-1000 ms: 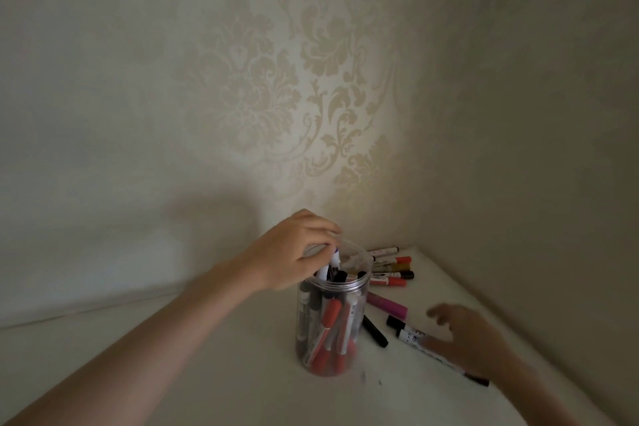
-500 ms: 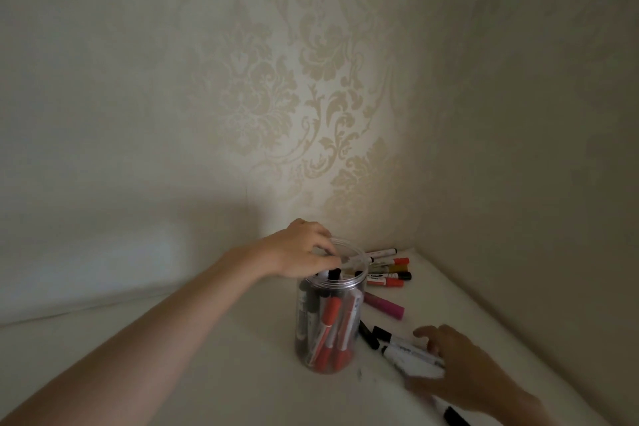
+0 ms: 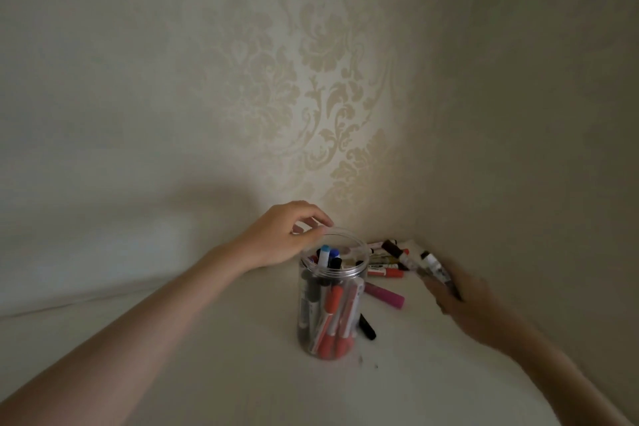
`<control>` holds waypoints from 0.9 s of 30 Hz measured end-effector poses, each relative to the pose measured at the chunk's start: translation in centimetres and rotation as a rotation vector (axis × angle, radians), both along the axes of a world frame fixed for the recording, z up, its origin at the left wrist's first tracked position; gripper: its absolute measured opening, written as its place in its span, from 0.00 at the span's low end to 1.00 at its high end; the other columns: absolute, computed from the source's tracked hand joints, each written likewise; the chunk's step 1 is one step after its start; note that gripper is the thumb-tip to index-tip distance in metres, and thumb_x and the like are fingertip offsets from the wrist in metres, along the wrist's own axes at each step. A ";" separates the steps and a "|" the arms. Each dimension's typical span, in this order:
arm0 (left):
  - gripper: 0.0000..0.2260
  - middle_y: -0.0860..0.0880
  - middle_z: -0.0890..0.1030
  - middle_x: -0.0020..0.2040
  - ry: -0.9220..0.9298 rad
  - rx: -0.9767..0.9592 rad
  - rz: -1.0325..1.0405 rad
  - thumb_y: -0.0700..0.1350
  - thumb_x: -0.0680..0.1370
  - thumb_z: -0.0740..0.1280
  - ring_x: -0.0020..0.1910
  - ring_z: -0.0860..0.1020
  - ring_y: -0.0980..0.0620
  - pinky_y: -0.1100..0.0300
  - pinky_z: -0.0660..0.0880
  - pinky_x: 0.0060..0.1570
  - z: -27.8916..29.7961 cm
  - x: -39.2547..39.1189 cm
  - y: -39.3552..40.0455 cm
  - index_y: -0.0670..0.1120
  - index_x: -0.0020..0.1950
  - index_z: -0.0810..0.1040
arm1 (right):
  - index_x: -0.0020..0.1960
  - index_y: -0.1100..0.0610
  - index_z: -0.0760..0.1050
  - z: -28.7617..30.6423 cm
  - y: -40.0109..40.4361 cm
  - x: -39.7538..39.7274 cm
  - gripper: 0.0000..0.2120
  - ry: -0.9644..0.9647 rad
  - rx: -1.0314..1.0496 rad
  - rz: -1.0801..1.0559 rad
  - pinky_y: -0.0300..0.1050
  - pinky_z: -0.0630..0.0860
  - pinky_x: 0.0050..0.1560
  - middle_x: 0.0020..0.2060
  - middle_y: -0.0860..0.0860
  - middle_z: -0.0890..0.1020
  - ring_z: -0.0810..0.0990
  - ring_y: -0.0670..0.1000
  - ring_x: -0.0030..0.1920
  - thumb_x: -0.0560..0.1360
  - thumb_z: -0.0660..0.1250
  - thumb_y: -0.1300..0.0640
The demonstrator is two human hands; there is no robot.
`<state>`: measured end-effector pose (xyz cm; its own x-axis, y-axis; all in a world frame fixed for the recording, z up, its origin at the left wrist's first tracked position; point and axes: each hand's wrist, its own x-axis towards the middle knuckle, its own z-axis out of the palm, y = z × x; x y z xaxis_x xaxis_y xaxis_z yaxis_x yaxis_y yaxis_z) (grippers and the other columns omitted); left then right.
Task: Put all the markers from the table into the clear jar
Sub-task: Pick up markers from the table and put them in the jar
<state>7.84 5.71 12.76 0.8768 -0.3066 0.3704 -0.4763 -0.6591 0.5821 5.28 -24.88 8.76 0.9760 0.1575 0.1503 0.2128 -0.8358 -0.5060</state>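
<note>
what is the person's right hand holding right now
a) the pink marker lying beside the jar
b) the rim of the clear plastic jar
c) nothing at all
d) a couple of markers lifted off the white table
d: the right hand grips a couple of markers, dark caps up and clear of the white table, while the pink marker lies apart beside the clear plastic jar, whose rim the left hand touches.

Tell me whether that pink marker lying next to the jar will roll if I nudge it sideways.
Probably. The pink marker looks round-barrelled and lies flat on the smooth white table, so a sideways nudge would likely roll it. It looks stiff and light, and the clear jar might stop it.
</note>
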 end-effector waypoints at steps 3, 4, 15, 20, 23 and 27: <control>0.07 0.58 0.79 0.55 0.032 0.024 0.007 0.48 0.79 0.68 0.56 0.78 0.61 0.60 0.78 0.56 0.8 -0.1 0.2 0.52 0.55 0.82 | 0.49 0.54 0.69 7.4 2.3 1.0 0.08 -0.038 0.035 0.078 0.42 0.70 0.31 0.36 0.54 0.81 0.75 0.50 0.31 0.80 0.59 0.50; 0.07 0.57 0.79 0.56 0.041 0.079 0.005 0.50 0.79 0.67 0.57 0.77 0.61 0.60 0.77 0.57 0.9 -0.1 0.2 0.53 0.56 0.82 | 0.49 0.54 0.71 9.4 3.0 1.2 0.06 -0.013 0.016 0.124 0.42 0.70 0.30 0.37 0.54 0.82 0.74 0.49 0.30 0.80 0.60 0.52; 0.12 0.54 0.78 0.54 0.082 0.185 0.000 0.53 0.80 0.65 0.49 0.79 0.57 0.58 0.75 0.53 -0.5 0.2 -0.3 0.46 0.48 0.81 | 0.51 0.55 0.73 10.8 10.6 3.2 0.15 -0.149 -0.565 0.154 0.46 0.80 0.44 0.42 0.51 0.80 0.79 0.50 0.40 0.72 0.70 0.46; 0.12 0.55 0.78 0.54 0.149 0.108 0.013 0.56 0.78 0.66 0.53 0.78 0.55 0.50 0.76 0.59 -1.1 0.3 0.3 0.49 0.50 0.82 | 0.54 0.56 0.74 8.4 11.1 3.9 0.16 -0.110 -0.413 0.193 0.50 0.79 0.45 0.44 0.52 0.80 0.78 0.52 0.40 0.76 0.66 0.44; 0.12 0.54 0.78 0.54 0.165 0.099 0.020 0.57 0.78 0.66 0.54 0.78 0.54 0.49 0.76 0.58 -1.2 0.4 0.3 0.50 0.47 0.82 | 0.52 0.58 0.71 8.3 10.7 4.0 0.12 -0.224 -0.280 0.143 0.49 0.76 0.36 0.38 0.54 0.80 0.76 0.52 0.33 0.79 0.61 0.48; 0.11 0.55 0.79 0.54 0.190 0.054 0.032 0.56 0.77 0.67 0.54 0.78 0.57 0.52 0.76 0.59 -1.1 0.3 0.0 0.50 0.50 0.83 | 0.51 0.54 0.76 7.6 12.1 3.9 0.15 -0.228 -0.432 0.164 0.49 0.80 0.44 0.41 0.51 0.81 0.80 0.52 0.40 0.73 0.70 0.43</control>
<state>8.16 5.72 11.69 0.9390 -0.2926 0.1807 -0.3395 -0.7045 0.6233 9.16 -12.75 16.35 0.8834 0.4002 0.2437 0.4231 -0.9049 -0.0475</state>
